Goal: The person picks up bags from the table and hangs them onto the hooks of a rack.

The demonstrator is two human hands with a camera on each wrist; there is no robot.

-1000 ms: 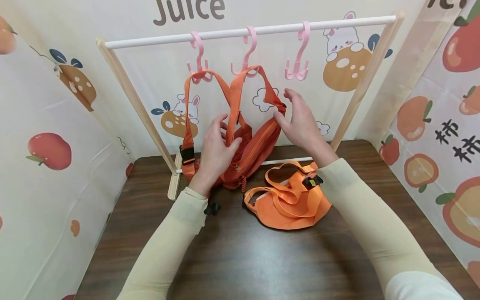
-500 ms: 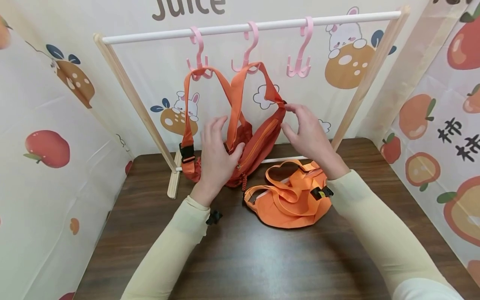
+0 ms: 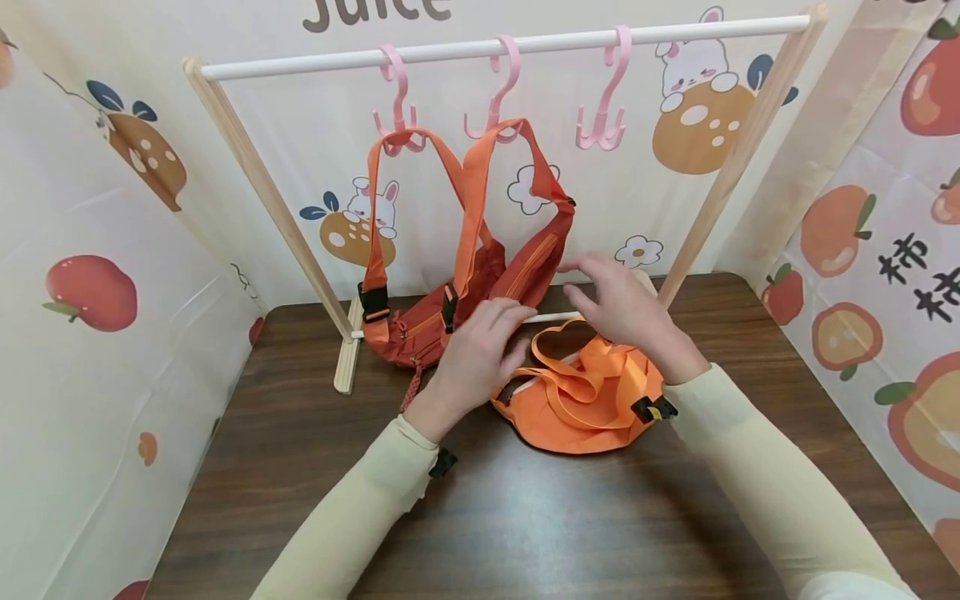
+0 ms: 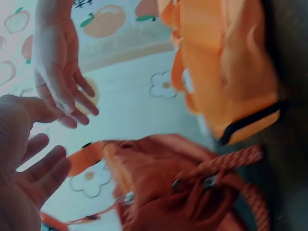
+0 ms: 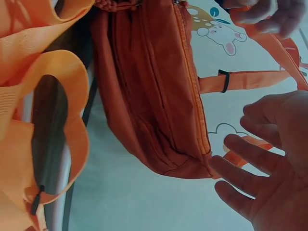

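Two rust-red waist bags hang by orange straps from pink hooks: the left bag (image 3: 423,323) from the left hook (image 3: 399,100), the right bag (image 3: 536,268) from the middle hook (image 3: 504,87). My left hand (image 3: 480,354) is in front of the right bag's lower part, hiding it, fingers loosely bent and holding nothing. Right of that bag, my right hand (image 3: 618,300) has its fingers spread; in the right wrist view the fingertips are close to the bag's end, contact unclear. A lighter orange bag (image 3: 577,417) with looped straps lies on the table below my hands.
A wooden rack with a white bar (image 3: 315,65) stands at the table's back. Its right hook (image 3: 602,100) bears nothing. A lower white rod (image 3: 553,317) runs behind the bags. Fruit-printed cloth (image 3: 90,383) walls in the sides and back of the brown table (image 3: 525,533).
Both hands have come down from the hung bags; the left has also moved right, uncovering the left bag and its braided pull. The right hand has left the right bag's upper end.
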